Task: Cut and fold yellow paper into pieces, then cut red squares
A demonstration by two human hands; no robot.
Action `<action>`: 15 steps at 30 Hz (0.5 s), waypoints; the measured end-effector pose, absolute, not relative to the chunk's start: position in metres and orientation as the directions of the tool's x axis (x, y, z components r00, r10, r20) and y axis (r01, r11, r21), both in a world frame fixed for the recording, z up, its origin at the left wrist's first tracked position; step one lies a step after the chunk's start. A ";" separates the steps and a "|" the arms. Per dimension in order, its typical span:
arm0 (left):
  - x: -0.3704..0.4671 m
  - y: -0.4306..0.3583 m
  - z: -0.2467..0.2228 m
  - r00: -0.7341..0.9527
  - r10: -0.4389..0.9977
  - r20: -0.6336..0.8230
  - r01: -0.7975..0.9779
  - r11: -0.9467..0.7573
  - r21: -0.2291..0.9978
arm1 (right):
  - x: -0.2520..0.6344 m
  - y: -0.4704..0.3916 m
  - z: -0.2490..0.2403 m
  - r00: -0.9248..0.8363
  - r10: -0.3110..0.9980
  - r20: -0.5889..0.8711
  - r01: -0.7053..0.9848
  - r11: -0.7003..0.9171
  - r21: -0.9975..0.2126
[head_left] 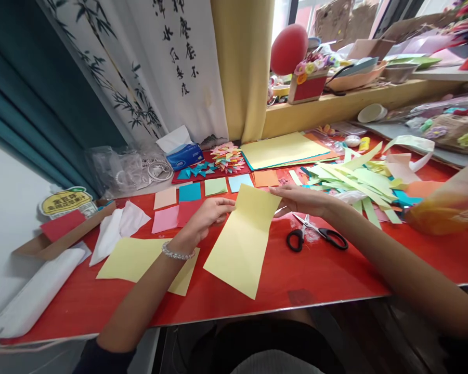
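Note:
A strip of pale yellow paper is held up above the red table, its lower part hanging toward me. My left hand pinches the paper's upper left edge, thumb and fingers together. On the other side, my right hand grips the upper right edge, with some fingers hidden behind the sheet. Black-handled scissors lie spread on the table just below my right hand. Another yellow sheet lies flat under my left forearm. Behind my hands are small paper squares, among them a blue one and an orange one.
Cut green paper strips are heaped at the right, near a plastic bag. Stacked large sheets, a folded-paper flower and a tissue pack stand at the back. A cardboard tray and white tissue are at the left.

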State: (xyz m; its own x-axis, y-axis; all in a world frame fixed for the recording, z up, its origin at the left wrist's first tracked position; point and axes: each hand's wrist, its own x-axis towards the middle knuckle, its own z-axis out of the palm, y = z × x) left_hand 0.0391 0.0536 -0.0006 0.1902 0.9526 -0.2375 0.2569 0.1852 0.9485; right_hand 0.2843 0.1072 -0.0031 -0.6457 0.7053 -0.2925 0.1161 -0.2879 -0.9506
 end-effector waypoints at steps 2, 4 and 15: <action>0.034 0.056 -0.006 0.174 0.960 -0.221 0.266 0.171 0.949 | 0.281 0.107 -0.006 -0.677 0.682 -0.277 0.103 -0.285 -0.953; 0.032 0.056 -0.010 0.178 0.960 -0.217 0.296 0.158 0.942 | 0.276 0.106 -0.008 -0.651 0.719 -0.241 0.090 -0.242 -0.966; 0.043 0.040 0.000 0.232 0.969 0.079 0.444 -0.178 0.878 | 0.252 0.079 -0.009 -0.404 0.904 -0.139 0.381 0.028 -0.924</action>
State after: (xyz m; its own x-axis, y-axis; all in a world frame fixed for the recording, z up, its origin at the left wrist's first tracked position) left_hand 0.0429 0.0402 0.0002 0.2320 0.9695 0.0792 0.4437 -0.1779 0.8783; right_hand 0.2520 0.0785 -0.0092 -0.4035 0.9043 -0.1392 0.3815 0.0280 -0.9240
